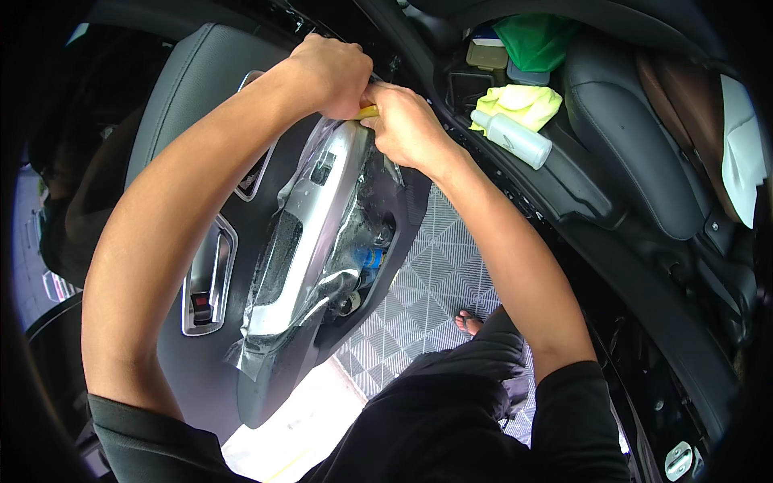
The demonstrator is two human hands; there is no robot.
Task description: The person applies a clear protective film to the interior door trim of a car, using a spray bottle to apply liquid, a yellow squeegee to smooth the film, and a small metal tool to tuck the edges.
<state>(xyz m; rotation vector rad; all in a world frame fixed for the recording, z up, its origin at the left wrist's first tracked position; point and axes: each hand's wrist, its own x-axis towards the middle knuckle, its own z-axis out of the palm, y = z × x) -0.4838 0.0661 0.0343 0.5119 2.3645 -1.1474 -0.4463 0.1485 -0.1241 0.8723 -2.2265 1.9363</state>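
Observation:
Both my hands meet at the far end of a car door's silver armrest trim panel (338, 175). Loose, wrinkled clear film (347, 241) covers the panel and hangs past its edges, with wet-looking drops on it. A thin yellow tool (367, 113), maybe a scraper, shows in the fingers of my right hand (407, 124). Its other end passes under my left hand (338, 72), which is curled with its fingertips hidden; I cannot tell what it grips. A window switch opening (323, 169) shows through the film.
The door's inner handle (211, 278) lies left of the trim. Bottles with blue parts (373, 258) sit in the door pocket. Inside the car, a spray-type bottle (513, 140) rests against a yellow cloth (522, 105), near a green cloth (534, 42) and the seat (628, 139).

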